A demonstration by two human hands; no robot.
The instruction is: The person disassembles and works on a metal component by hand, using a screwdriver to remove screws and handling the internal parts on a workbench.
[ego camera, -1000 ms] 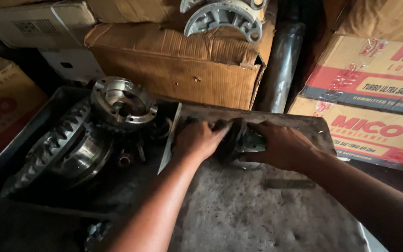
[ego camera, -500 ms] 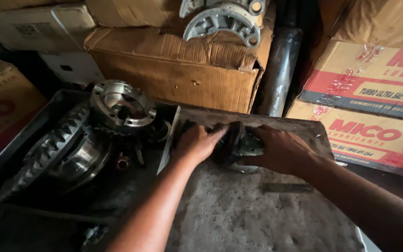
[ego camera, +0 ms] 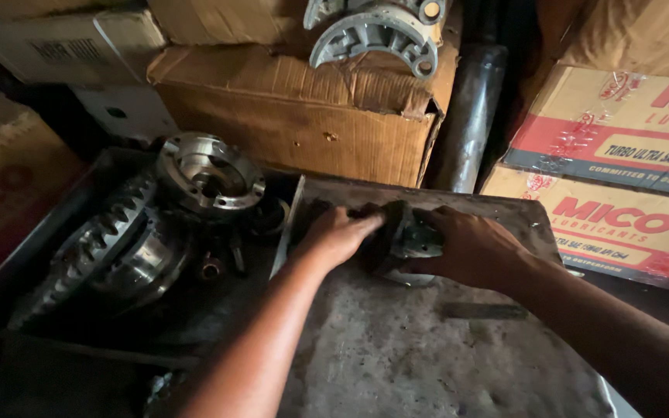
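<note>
Gripping a dark metal part (ego camera: pixel 406 236) from both sides, the left hand (ego camera: pixel 340 234) and right hand (ego camera: pixel 470 246) cover most of it, so its shape is unclear. It sits on the worktop (ego camera: pixel 396 348), right of the ring gear (ego camera: pixel 106 240), whose lower end fades into shadow.

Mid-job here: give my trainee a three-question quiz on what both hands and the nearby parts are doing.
1. True or false: both hands hold the dark metal part.
2. Which lies left of the metal plate? A) gear assembly B) red-and-white cartons
3. What rests on the brown carton at the back?

Key: 1. True: left hand and right hand grip it. 2. A, the gear assembly. 3. A curved grey metal casting.
</note>
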